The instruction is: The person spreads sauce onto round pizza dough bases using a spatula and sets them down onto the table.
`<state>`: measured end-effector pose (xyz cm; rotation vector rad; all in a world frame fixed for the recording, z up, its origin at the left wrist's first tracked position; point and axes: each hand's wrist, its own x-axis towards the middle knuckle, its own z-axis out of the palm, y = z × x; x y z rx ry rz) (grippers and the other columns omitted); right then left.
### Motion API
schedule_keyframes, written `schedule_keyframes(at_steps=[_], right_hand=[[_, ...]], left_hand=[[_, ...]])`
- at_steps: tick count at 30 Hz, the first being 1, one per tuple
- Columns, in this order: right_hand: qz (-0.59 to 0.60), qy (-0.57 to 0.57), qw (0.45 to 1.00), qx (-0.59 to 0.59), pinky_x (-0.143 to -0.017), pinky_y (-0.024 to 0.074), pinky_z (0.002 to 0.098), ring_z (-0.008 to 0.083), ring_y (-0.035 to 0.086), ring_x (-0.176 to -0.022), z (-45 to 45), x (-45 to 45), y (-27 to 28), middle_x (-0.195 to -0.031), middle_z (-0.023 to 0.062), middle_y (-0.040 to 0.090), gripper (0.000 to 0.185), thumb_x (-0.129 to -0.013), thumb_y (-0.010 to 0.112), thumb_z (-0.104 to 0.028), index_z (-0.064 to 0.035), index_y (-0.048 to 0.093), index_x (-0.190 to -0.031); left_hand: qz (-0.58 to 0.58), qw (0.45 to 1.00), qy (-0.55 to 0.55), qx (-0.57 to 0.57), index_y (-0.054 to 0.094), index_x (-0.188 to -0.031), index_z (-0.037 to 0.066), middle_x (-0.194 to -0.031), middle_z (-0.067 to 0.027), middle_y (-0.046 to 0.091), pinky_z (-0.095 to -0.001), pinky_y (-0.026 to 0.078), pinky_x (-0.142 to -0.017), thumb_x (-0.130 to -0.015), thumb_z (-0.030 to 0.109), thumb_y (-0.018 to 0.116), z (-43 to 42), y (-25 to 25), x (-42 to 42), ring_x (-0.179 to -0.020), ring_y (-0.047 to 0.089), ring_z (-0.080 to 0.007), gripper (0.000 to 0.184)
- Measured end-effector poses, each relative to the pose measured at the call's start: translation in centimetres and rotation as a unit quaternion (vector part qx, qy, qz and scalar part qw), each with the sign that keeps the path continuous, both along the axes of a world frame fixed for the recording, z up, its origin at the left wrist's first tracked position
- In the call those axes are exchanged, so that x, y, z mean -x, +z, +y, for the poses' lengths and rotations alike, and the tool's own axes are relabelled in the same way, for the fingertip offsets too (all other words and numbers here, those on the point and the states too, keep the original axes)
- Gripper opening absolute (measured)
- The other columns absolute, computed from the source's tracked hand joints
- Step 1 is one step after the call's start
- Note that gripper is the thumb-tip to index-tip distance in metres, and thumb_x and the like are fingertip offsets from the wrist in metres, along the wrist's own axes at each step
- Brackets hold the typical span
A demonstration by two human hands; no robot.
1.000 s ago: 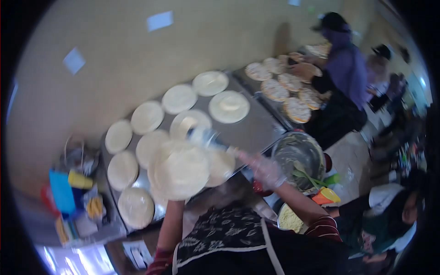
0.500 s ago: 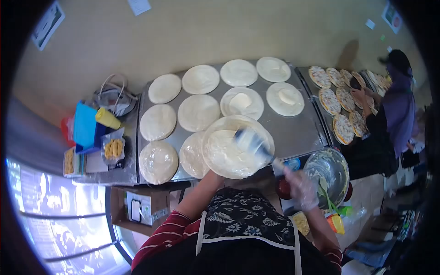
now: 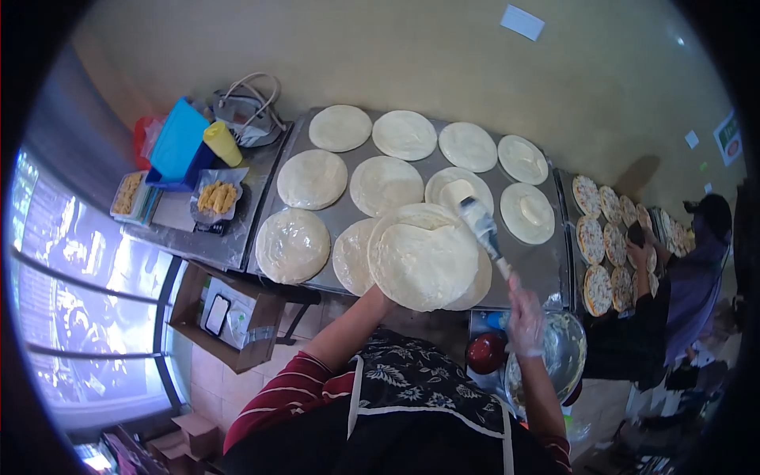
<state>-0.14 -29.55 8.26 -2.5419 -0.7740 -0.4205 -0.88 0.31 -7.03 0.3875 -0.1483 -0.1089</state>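
A pale round dough base (image 3: pixel 423 257) rests raised on my left hand (image 3: pixel 375 304), which is mostly hidden beneath it; its fingers do not show. White cream lies spread over its surface. My right hand (image 3: pixel 524 321), in a clear plastic glove, is closed round the handle of a spatula (image 3: pixel 484 229). The spatula's cream-smeared blade is just past the upper right edge of the held base. Behind and around it, several more dough rounds (image 3: pixel 385 186) lie on a metal worktop (image 3: pixel 546 273). Two at the right carry a thick dab of cream.
A steel bowl (image 3: pixel 564 356) and a red container (image 3: pixel 486 353) stand below my right hand. At the left are a blue box (image 3: pixel 179 146), a yellow bottle (image 3: pixel 222 144) and a bag (image 3: pixel 252 111). A co-worker (image 3: pixel 681 293) handles topped rounds (image 3: pixel 598 290) at the right.
The spatula has moved off the middle of the held base to its upper right edge. The view has turned, so the worktop's left side and the cardboard box show more fully.
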Motion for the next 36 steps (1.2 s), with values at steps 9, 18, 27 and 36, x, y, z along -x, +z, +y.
schedule_keyframes(at_steps=[9,18,27,36], right_hand=[[-0.017,0.133,0.977,0.164,-0.059,0.0541,0.0443,0.0319,0.064,-0.070,3.1,0.2,0.9,-0.093,0.0097,0.059,0.059,-0.086,0.060,-0.002,-0.0255,0.051,-0.140],[0.060,0.047,0.992,0.097,-0.067,0.0524,0.0473,0.0353,0.065,-0.076,4.0,-3.5,0.8,-0.095,0.0147,0.062,0.044,-0.095,0.055,-0.012,-0.0255,0.056,-0.136],[0.024,-0.010,0.995,0.094,-0.074,0.0508,0.0445,0.0349,0.063,-0.083,0.8,-2.4,-1.6,-0.096,0.0173,0.065,0.037,-0.095,0.058,-0.008,-0.0165,0.061,-0.130],[0.063,0.218,0.949,0.217,-0.059,0.0534,0.0453,0.0341,0.065,-0.072,-0.1,4.2,1.7,-0.093,0.0155,0.064,0.048,-0.087,0.059,-0.003,-0.0149,0.057,-0.134]], left_hand=[[0.018,0.999,0.026,0.022,0.030,-0.152,0.014,-0.151,-0.0108,0.040,-0.0458,0.038,-0.113,-0.103,0.042,0.041,0.9,-0.2,2.6,-0.137,0.043,-0.0249,0.057],[0.022,0.997,0.058,0.050,0.029,-0.152,0.014,-0.152,-0.0106,0.038,-0.0459,0.040,-0.112,-0.103,0.041,0.043,1.1,4.1,3.9,-0.137,0.043,-0.0251,0.058],[-0.030,0.961,0.112,-0.252,0.027,-0.153,0.013,-0.153,-0.0103,0.038,-0.0456,0.042,-0.110,-0.103,0.038,0.045,3.6,5.2,2.8,-0.136,0.044,-0.0253,0.059],[0.100,0.991,-0.045,-0.074,0.030,-0.152,0.012,-0.151,-0.0097,0.041,-0.0435,0.042,-0.110,-0.103,0.038,0.045,4.7,7.1,1.1,-0.134,0.047,-0.0240,0.058]])
